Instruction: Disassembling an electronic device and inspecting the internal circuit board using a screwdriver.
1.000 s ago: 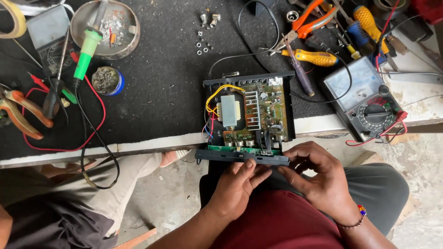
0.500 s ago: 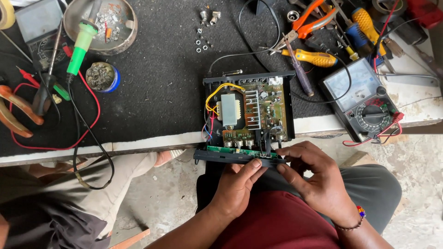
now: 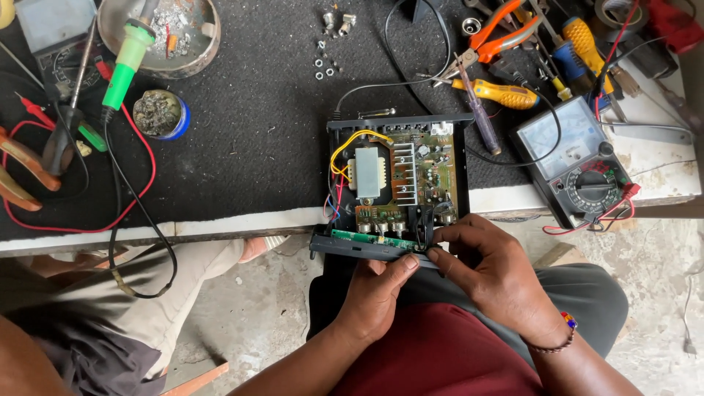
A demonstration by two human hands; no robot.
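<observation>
An open black amplifier case lies at the front edge of the workbench, and its front part sticks out over the edge, toward the person's lap. Inside it are a grey transformer and a green circuit board. The left hand supports the front panel from below, with the fingers curled up against it. The right hand is at the right end of the same panel, its thumb and first fingers pinched together on it. Just beside the case, to the right, lies an analog multimeter. At the back right corner are yellow screwdrivers and orange pliers. Near the back left corner stands a green soldering iron.
</observation>
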